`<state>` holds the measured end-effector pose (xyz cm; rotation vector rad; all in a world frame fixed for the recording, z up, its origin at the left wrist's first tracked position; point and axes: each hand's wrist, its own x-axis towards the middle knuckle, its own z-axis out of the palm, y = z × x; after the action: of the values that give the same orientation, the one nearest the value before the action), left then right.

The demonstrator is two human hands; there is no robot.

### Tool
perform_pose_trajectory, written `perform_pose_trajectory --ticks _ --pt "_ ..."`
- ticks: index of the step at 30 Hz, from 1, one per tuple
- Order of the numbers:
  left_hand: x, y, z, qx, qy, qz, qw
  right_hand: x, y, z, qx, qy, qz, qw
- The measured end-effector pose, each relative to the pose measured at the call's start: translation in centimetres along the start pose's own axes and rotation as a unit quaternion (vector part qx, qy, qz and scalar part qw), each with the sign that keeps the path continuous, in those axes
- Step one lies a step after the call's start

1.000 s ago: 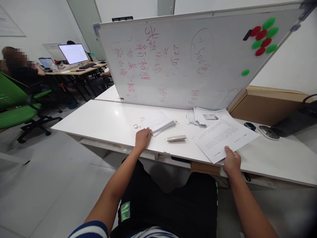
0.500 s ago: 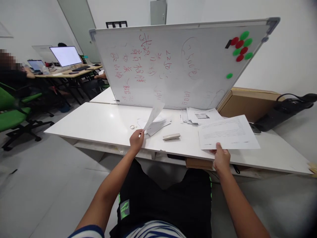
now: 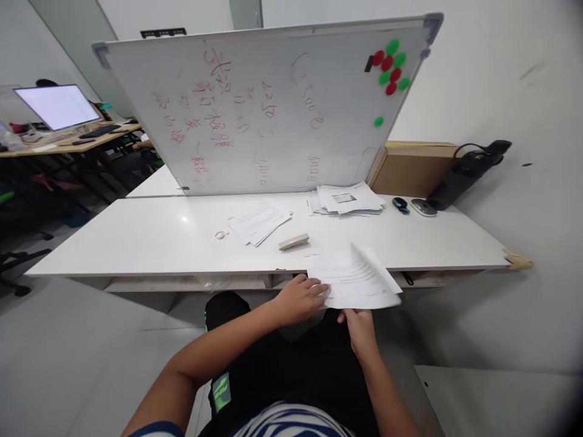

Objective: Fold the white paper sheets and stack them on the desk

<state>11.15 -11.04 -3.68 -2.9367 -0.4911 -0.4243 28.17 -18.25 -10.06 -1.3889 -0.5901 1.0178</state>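
Grasping the sheets (image 3: 337,274) by their lower edge with the right hand (image 3: 363,334). Touching their left corner with the fingers of the left hand (image 3: 300,299); cannot tell whether pinching or only resting there. Holding them at the front of the bench (image 3: 132,233), curled on the right. Can see, just beyond, the stapler (image 3: 294,243); farther, a thin stack (image 3: 259,222) beside a white ring (image 3: 220,235), a thicker pile (image 3: 347,199) before the whiteboard (image 3: 282,142), then the mouse (image 3: 423,207), bottle (image 3: 468,176) and box (image 3: 410,171) to the right.
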Motion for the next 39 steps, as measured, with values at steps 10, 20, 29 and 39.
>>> perform_pose_trajectory --ticks 10,20,29,39 --pt "0.1 2.0 1.9 0.012 0.016 -0.122 0.992 -1.9 -1.6 0.0 0.126 -0.039 0.014 0.991" --pt "-3.2 -4.6 -2.0 -0.032 0.143 -0.392 0.908 0.1 1.8 -1.0 0.103 0.062 0.072 0.990" --pt "-11.4 -18.0 -4.1 -0.016 -0.122 -0.455 0.882 0.1 3.8 -1.4 0.108 0.072 0.086 0.988" --pt "-9.9 -17.7 -3.3 0.100 -0.163 -0.420 0.887 -0.3 3.3 -1.4 0.103 0.082 0.091 0.987"
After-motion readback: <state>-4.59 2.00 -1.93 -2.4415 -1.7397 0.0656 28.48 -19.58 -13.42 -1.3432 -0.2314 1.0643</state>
